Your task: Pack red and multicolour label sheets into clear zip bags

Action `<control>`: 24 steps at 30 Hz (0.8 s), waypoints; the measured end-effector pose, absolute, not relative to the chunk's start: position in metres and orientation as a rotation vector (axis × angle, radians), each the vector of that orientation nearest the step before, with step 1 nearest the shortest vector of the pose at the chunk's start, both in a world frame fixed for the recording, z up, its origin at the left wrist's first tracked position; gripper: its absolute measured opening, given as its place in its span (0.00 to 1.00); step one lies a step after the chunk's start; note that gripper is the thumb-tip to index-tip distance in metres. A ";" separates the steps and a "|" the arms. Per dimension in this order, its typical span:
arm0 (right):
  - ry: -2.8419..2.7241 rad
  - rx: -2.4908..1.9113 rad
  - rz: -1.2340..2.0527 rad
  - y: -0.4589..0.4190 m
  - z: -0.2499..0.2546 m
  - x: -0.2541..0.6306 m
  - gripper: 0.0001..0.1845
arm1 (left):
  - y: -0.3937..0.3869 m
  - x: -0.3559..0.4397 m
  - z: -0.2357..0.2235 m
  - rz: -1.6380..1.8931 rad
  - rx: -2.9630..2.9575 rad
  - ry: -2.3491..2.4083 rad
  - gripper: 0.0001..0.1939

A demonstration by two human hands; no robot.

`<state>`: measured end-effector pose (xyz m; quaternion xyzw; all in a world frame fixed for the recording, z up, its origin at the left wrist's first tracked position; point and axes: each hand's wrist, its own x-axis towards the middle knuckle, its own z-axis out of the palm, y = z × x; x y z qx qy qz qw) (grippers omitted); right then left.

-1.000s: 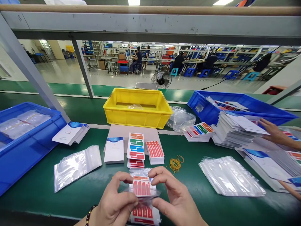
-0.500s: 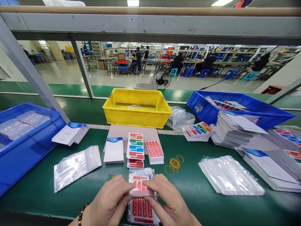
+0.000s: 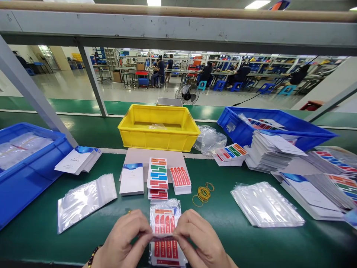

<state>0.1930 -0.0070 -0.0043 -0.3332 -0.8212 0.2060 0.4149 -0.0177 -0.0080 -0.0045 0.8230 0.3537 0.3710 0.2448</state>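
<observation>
A clear plastic bag [image 3: 165, 213] holding red label sheets lies before me at the near side of the green bench. My left hand [image 3: 126, 238] pinches the left end of its near edge between thumb and forefinger. At the right end of that edge, my right hand [image 3: 199, 238] pinches in the same way. The edge forms a narrow strip stretched between my fingertips. More red labels in clear plastic [image 3: 167, 251] show just below the strip, partly covered by it. Beyond the bag stand a stack of coloured label sheets [image 3: 157, 173], a stack of red label sheets [image 3: 180, 178] and a white booklet stack [image 3: 132, 184].
Rubber bands [image 3: 203, 194] lie right of the labels. Flat clear bags lie in a left pile [image 3: 86, 199] and a right pile [image 3: 266, 204]. A yellow bin [image 3: 158, 138], a left blue bin [image 3: 36, 178] and a right blue bin [image 3: 279, 115] surround the area. Tall booklet stacks [image 3: 263, 156] stand right.
My fingertips have drawn apart towards the two ends of the bag's edge, uncovering more of the red labels. The whole view has shifted slightly.
</observation>
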 end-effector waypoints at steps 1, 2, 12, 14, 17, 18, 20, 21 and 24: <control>-2.068 -0.832 0.516 -0.007 -0.004 0.194 0.08 | -0.008 -0.019 -0.005 1.020 2.236 0.962 0.07; -2.073 -0.828 0.517 -0.008 -0.005 0.195 0.08 | -0.008 -0.019 -0.005 1.027 2.229 0.956 0.07; -2.013 -0.843 0.528 -0.009 -0.013 0.202 0.08 | -0.006 -0.025 -0.009 1.045 2.225 0.910 0.07; -1.995 -0.843 0.546 -0.009 -0.014 0.204 0.08 | -0.005 -0.027 -0.011 1.051 2.241 0.874 0.08; -1.977 -0.883 0.585 -0.010 -0.014 0.205 0.07 | -0.005 -0.027 -0.010 1.063 2.278 0.866 0.09; -1.976 -0.891 0.592 -0.010 -0.014 0.205 0.05 | -0.006 -0.027 -0.009 1.060 2.289 0.877 0.09; -1.979 -0.894 0.596 -0.009 -0.014 0.204 0.04 | -0.007 -0.026 -0.007 1.045 2.293 0.910 0.09; -1.981 -0.887 0.588 -0.009 -0.014 0.204 0.04 | -0.007 -0.025 -0.006 1.040 2.290 0.925 0.09; -1.983 -0.869 0.553 -0.008 -0.016 0.202 0.08 | -0.007 -0.021 -0.005 1.038 2.287 0.945 0.09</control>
